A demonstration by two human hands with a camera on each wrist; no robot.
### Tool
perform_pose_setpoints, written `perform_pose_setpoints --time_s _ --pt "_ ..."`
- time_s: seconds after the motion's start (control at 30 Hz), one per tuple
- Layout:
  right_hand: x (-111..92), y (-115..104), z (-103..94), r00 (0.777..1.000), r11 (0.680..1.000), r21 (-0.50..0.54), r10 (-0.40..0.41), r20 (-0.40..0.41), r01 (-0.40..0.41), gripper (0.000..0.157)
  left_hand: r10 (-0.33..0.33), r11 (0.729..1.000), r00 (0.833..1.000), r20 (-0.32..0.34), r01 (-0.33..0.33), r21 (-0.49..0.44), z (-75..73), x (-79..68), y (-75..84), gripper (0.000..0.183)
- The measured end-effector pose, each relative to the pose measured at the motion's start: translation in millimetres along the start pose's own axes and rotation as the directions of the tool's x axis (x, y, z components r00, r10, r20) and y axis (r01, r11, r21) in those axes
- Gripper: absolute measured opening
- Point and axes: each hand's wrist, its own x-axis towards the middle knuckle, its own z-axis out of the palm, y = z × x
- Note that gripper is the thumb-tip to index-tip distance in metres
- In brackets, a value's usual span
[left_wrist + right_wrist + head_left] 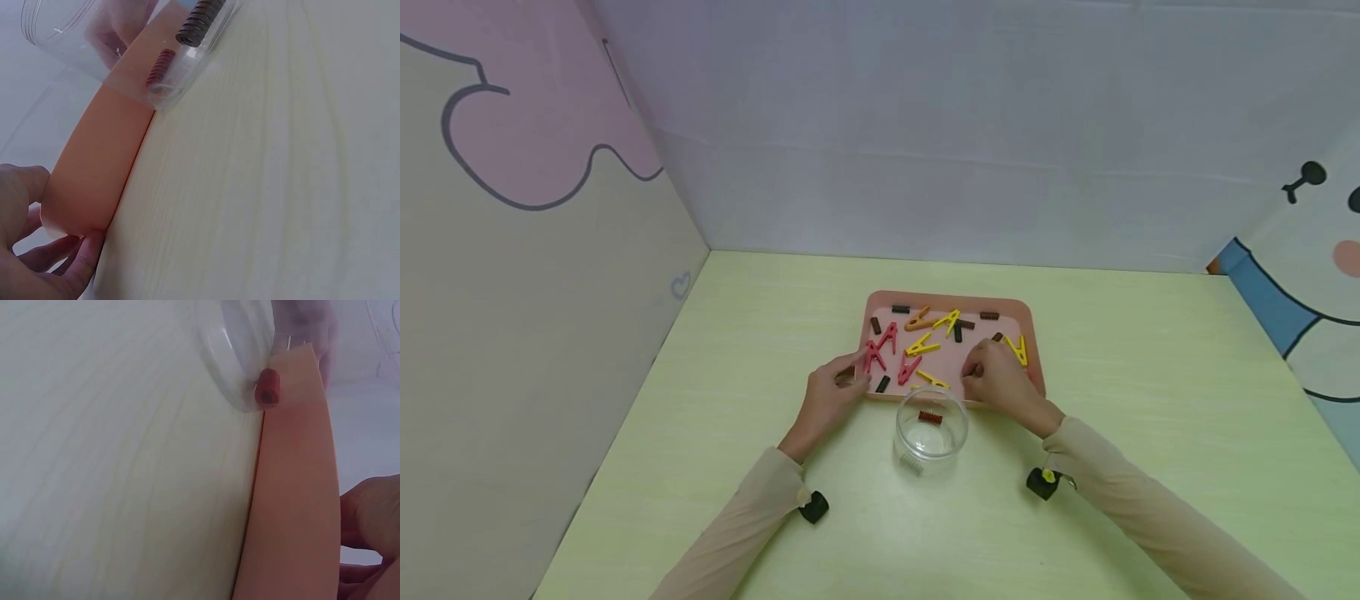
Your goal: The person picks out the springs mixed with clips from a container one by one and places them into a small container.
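Observation:
A pink tray (952, 300) holds several A-shaped plastic clips, among them a yellow clip (951, 320), a red clip (909, 367) and an orange clip (919, 320). Small dark springs, such as the spring (989, 316), lie among them. My left hand (833, 395) grips the tray's near left corner, thumb by the rim and fingers below it. Over the tray's right part, my right hand (1002, 381) reaches down with bent fingers; whatever is between its fingertips is hidden. A clear round jar (955, 454) stands against the tray's near side, with a red spring (161, 67) and a grey spring (199, 25) inside.
The tray and jar stand on a pale wood-grain table (760, 308). Behind it rises a plain light wall (925, 125), with printed panels at left and right. Each sleeve carries a small black wrist camera (815, 507).

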Motion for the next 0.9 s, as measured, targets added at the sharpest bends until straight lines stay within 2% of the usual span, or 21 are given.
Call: perform_pose_setpoints --time_s 0.17,0.33,0.53,0.67,0.9 --pt "-0.4 -0.3 1.2 0.999 1.000 -0.002 -0.028 0.023 0.028 0.005 -0.002 1.000 1.000 0.000 0.002 0.001 -0.1 -0.2 0.8 0.042" --pt "0.5 0.6 3.2 0.998 0.998 -0.004 -0.068 0.013 0.068 0.008 -0.008 1.000 1.000 0.002 0.008 0.000 -0.4 -0.4 1.4 0.042" --pt "2.4 -0.4 2.4 0.998 0.998 -0.002 -0.061 0.026 0.061 0.010 -0.031 1.000 0.999 0.006 0.031 -0.003 -0.1 -0.5 2.1 0.042" --pt "3.0 -0.8 2.3 0.998 0.999 0.004 -0.052 0.035 0.052 0.013 -0.020 1.000 1.000 0.009 0.021 -0.008 0.2 -0.7 2.2 0.042" --pt "3.0 3.6 0.5 0.999 0.996 0.081 -0.028 0.046 0.024 0.012 -0.014 1.000 1.000 0.009 0.014 -0.003 0.0 -0.3 0.9 0.042"
